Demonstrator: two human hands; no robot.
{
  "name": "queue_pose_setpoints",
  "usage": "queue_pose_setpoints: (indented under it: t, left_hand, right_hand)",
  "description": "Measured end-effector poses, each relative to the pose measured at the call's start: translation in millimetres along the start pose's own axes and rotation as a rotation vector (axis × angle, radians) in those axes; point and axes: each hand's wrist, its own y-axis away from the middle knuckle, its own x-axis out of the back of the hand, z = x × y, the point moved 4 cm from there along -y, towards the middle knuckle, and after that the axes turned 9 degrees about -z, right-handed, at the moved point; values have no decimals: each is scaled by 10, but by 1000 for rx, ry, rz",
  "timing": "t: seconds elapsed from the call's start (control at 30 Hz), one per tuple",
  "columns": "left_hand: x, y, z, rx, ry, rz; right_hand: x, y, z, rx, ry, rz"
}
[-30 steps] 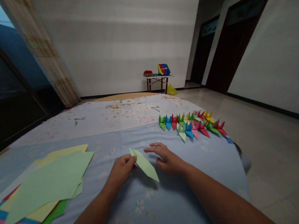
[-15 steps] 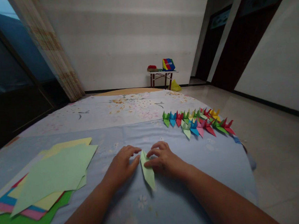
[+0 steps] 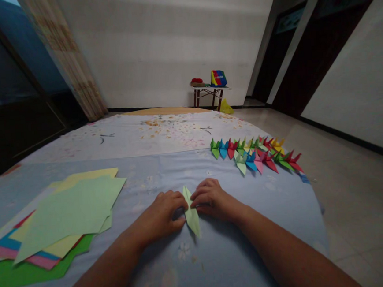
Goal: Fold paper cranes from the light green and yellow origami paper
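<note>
A narrow, pale green folded paper piece [image 3: 191, 214] lies on the light blue floral cloth [image 3: 220, 256] in front of me. My left hand [image 3: 164, 214] pinches its left side with curled fingers. My right hand [image 3: 212, 199] pinches its right side near the upper tip. Both hands rest on the cloth, with the paper between them.
A stack of coloured paper sheets [image 3: 58, 224], pale green on top, lies at the left. Several folded paper cranes [image 3: 255, 154] in mixed colours sit in rows at the right, near the cloth's edge. A small table [image 3: 209, 93] stands by the far wall.
The folded paper was turned from slanting to upright and laid down on the cloth. Both hands closed in on it from either side.
</note>
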Motion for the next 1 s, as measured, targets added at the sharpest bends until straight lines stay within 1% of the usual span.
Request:
queue_pose_setpoints:
  t: [0.23, 0.4, 0.53, 0.7, 0.83, 1.0]
  left_hand:
    - [-25, 18, 51, -14, -57, 29]
    - [-40, 42, 68, -33, -50, 74]
    - [-72, 2, 8, 61, 30, 145]
    - [-101, -48, -55, 157, 83, 231]
    - [-108, -52, -83, 217, 113, 243]
    - [-128, -50, -110, 238, 120, 250]
  right_hand:
    - [-20, -3, 30, -1, 26, 6]
    - [-32, 0, 48, -29, -13, -2]
    - [-45, -11, 60, -99, -57, 31]
    - [-52, -33, 39, -175, -49, 78]
    - [-71, -58, 31, -198, -7, 78]
    - [-82, -76, 30, -198, 5, 71]
